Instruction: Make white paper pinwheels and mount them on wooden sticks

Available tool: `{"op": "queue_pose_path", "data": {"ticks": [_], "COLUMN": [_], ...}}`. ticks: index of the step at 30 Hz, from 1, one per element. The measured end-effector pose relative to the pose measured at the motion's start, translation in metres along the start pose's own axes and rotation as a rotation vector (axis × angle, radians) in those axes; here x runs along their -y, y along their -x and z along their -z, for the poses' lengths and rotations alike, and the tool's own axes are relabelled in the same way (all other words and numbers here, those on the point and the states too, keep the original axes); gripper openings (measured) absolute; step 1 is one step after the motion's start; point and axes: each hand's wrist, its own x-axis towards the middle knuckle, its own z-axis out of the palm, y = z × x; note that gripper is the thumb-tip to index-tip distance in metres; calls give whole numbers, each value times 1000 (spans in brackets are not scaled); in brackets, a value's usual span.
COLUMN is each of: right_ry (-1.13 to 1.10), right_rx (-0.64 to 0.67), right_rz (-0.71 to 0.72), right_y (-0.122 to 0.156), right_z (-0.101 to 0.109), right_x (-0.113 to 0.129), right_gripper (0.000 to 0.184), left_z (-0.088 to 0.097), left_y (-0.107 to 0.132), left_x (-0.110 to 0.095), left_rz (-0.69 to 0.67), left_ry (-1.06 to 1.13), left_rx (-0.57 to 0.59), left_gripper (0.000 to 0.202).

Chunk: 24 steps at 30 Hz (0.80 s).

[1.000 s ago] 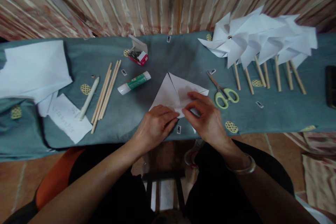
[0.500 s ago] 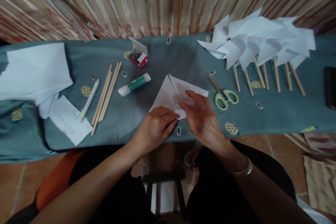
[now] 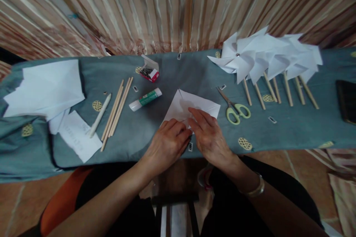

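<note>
Left hand [image 3: 168,144] pinches paper [image 3: 185,103] at its near edge; right hand [image 3: 209,136], loosely spread, covers part; scissors [image 3: 233,111] lie right of paper.

Only one word comes close to being legible: a small dark label [image 3: 190,147] near the front edge of the blue-green cloth [image 3: 292,133] seems to say "OBEY", its letters turned sideways (the blur makes even that reading a cautious one). Similar marks on the same cloth, among them a back-edge tag [image 3: 179,56], a tag near the glue stick [image 3: 135,89] and a right-hand tag [image 3: 272,120], are too small to read. The glue stick [image 3: 145,99] bears pale print on its green wrapper, illegible here. Faint rows of marks on the white slip [image 3: 79,137] cannot be deciphered.
</note>
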Motion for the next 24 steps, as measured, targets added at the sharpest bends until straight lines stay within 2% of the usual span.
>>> {"op": "queue_pose_path", "data": {"ticks": [4,7,11,14,19,22,24], "right_ry": [19,3,-112,-108,-112,-100,-86], "right_rx": [-18,-6,-129,-152,-144,-133,-126], "right_rz": [36,-5,-113,-178,-252,-246,-227], "right_y": [-1,0,-4,-9,-4,4,9], "right_z": [0,6,14,16,24,31,33], "right_x": [3,-1,-19,-35,-41,-37,-35], "right_gripper": [39,41,49,47,40,35,31], "left_z": [0,-1,-2,1,14,21,24], "left_y": [-1,0,0,0,2,5,6], "left_x": [0,1,1,2,23,38,40], "left_rz": [-13,-33,-52,-74,-69,-10,-1], "left_ry": [-43,-68,-96,-117,-197,-237,-225], "left_rx": [-7,-2,5,15,5,-34,-65], "left_gripper": [18,19,19,18,14,15,19]}}
